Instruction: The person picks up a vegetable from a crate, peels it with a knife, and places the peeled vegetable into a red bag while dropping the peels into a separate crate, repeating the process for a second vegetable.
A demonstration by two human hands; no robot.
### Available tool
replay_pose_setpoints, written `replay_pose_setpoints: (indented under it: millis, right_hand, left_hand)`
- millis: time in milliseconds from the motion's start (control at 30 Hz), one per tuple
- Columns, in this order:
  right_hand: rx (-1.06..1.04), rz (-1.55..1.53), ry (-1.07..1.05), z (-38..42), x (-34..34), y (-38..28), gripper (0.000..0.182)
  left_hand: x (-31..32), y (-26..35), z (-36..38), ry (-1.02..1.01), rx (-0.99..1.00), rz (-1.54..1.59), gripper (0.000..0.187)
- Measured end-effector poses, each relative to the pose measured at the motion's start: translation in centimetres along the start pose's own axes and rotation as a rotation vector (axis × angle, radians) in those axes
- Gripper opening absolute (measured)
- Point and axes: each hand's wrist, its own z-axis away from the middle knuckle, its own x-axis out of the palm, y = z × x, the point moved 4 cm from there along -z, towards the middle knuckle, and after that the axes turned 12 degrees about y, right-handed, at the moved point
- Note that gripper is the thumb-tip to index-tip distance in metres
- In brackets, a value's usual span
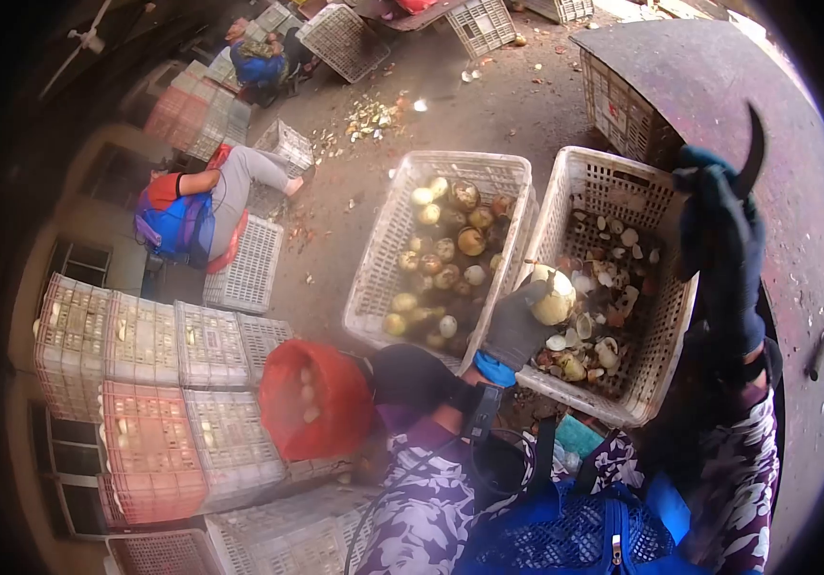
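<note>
My left hand (515, 321), in a dark glove, is closed around a pale yellow-white round thing that looks like an onion (553, 295). It is held over the near left part of the right crate (565, 196), above white and brown trimmings (608, 287). My right hand (719, 216), also dark-gloved, is raised over that crate's right edge. Its fingers are wrapped around a knife, whose curved dark blade (753, 149) points up. In the left crate (364, 278), beside my left hand, lie several whole yellow and brown onions (446, 249).
A dark-topped table (719, 67) stands at the right. Stacked crates (144, 335) and a red bucket-like container (302, 422) with pale round things are on the left. One person (192, 211) sits among crates; another person (263, 62) is farther back. Scraps (371, 117) litter the floor.
</note>
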Motion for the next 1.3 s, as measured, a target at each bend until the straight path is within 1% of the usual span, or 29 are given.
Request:
replay_pose_setpoints:
  millis: [67,100,133,167,200,233,267,300,400,433,500,533,567,600,633,667,733,767,800,867,933,1000,1033,1100,1133,1200,1233,1267,1300]
  right_hand:
    - [0.317,0.072,-0.163,3.6,-0.6,8.6,0.029]
    - [0.466,0.044,-0.186,6.2,-1.0,10.9,0.027]
    - [0.528,0.064,-0.124,8.0,-1.9,14.1,0.027]
    - [0.588,0.079,-0.135,9.2,-2.7,16.2,0.027]
    - [0.628,0.103,-0.156,9.6,-3.1,16.3,0.028]
    - [0.655,0.124,-0.186,9.4,-3.0,16.0,0.028]
    - [0.681,0.14,-0.219,9.3,-2.8,15.9,0.029]
    - [0.64,0.171,-0.22,8.6,-2.5,15.7,0.032]
    - [0.547,0.157,-0.196,7.6,-1.7,14.5,0.035]
    - [0.524,0.195,-0.212,7.5,-1.6,15.0,0.039]
    - [0.558,0.218,-0.269,7.9,-0.8,15.4,0.04]
    - [0.573,0.231,-0.297,8.0,-0.5,15.5,0.041]
    - [0.535,0.296,-0.365,8.2,-0.4,15.9,0.04]
    - [0.566,0.277,-0.346,8.2,-0.4,16.2,0.041]
    - [0.599,0.258,-0.324,8.2,-0.4,16.5,0.042]
    - [0.637,0.244,-0.295,8.3,-0.7,16.5,0.043]
    - [0.663,0.263,-0.297,8.2,-0.7,15.5,0.05]
    - [0.627,0.192,-0.32,8.3,-0.8,15.7,0.048]
    - [0.636,0.185,-0.28,8.3,-0.9,16.3,0.048]
    - [0.645,0.24,-0.246,8.2,-0.8,15.3,0.042]
    - [0.684,0.321,-0.245,8.1,-1.1,14.6,0.037]
    - [0.602,0.257,-0.285,8.2,-1.1,15.0,0.036]
    - [0.562,0.221,-0.308,8.3,-1.0,15.1,0.035]
    - [0.471,0.236,-0.288,8.4,-0.7,14.7,0.033]
    - [0.427,0.242,-0.28,8.5,-0.5,14.2,0.032]
    - [0.427,0.21,-0.339,8.6,-0.5,13.5,0.027]
    - [0.408,0.213,-0.366,8.5,-0.4,13.4,0.025]
    - [0.388,0.217,-0.394,8.4,-0.3,13.3,0.024]
    - [0.288,0.286,-0.457,8.2,-0.3,13.3,0.02]
  left_hand:
    - [-0.3,1.8,0.2,-0.024,-0.001,-0.132,0.032]
    - [-0.5,0.9,0.2,0.002,-0.149,0.128,0.031]
    - [-0.6,-0.5,0.4,0.033,-0.298,0.388,0.029]
    - [-0.3,-0.8,0.8,0.013,-0.378,0.56,0.03]
    - [0.1,-1.1,1.2,0.0,-0.465,0.727,0.03]
    - [0.1,0.0,1.0,-0.059,-0.46,0.801,0.031]
    - [-0.1,-0.3,1.0,-0.048,-0.378,0.651,0.036]
    - [-0.2,-0.2,1.0,-0.03,-0.301,0.499,0.043]
    - [0.7,-0.6,0.5,-0.083,-0.552,0.781,0.063]
    - [0.9,-0.3,0.4,-0.089,-0.492,0.624,0.066]
    - [1.4,0.6,0.3,-0.1,-0.363,0.313,0.074]
    - [1.6,0.7,0.2,-0.107,-0.263,0.201,0.078]
    - [2.1,0.5,0.2,-0.115,-0.163,0.091,0.081]
    - [2.6,0.6,0.3,-0.123,-0.062,-0.018,0.084]
    - [2.8,0.7,0.3,-0.1,0.018,-0.09,0.083]
    - [2.9,0.3,0.2,-0.073,0.019,-0.139,0.082]
    - [3.6,1.2,0.2,-0.052,-0.017,-0.214,0.081]
    - [3.7,2.1,0.7,-0.026,-0.066,-0.135,0.079]
    - [3.5,3.0,0.7,0.002,-0.11,-0.057,0.076]
    - [3.6,3.2,0.6,-0.088,-0.163,0.005,0.078]
    - [3.4,3.6,0.6,-0.148,-0.239,0.073,0.085]
    - [3.2,3.3,0.9,-0.19,-0.33,0.221,0.084]
    - [3.1,2.8,1.1,-0.194,-0.326,0.256,0.082]
    - [3.0,2.0,1.3,-0.193,-0.315,0.322,0.078]
    - [2.9,1.9,1.4,-0.189,-0.34,0.351,0.077]
    - [2.8,2.1,1.6,-0.177,-0.388,0.408,0.074]
    - [2.6,2.8,1.5,-0.22,-0.411,0.371,0.063]
    - [2.3,2.5,1.4,-0.217,-0.459,0.396,0.062]
    - [2.0,2.2,1.5,-0.214,-0.507,0.42,0.061]
